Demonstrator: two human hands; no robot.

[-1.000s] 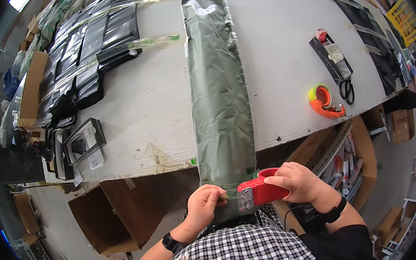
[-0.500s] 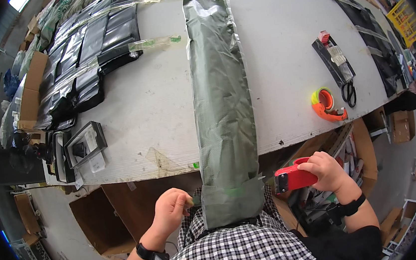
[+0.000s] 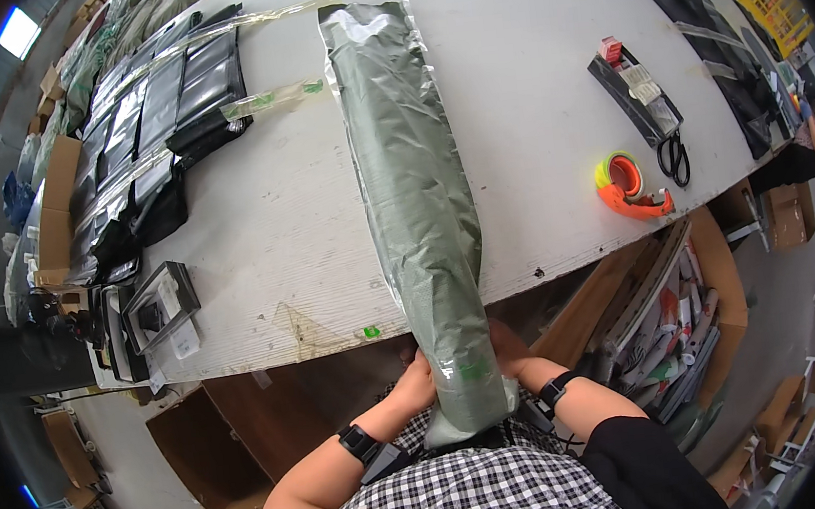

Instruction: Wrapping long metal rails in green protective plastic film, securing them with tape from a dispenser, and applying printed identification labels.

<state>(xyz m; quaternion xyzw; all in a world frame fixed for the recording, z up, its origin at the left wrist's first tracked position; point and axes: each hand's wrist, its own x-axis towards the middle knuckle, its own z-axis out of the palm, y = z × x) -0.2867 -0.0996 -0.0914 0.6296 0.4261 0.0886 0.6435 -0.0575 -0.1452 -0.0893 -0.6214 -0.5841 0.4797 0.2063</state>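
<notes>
In the head view, a long olive-green package [image 3: 418,194] in clear film is laid lengthwise across the white table [image 3: 528,76], its near end overhanging the edge toward the person's body. The red tape dispenser that was gripped in the right hand half a second ago is no longer seen; both hands have been brought in against the overhanging end. The taping of that end is judged finished, with the wrap now being pressed down. The left hand [image 3: 416,383] is laid against the package's left flank; the right hand [image 3: 509,348] is mostly hidden behind it, so its grip cannot be told. An orange tape dispenser [image 3: 629,188] and scissors [image 3: 671,156] are left well apart on the right
</notes>
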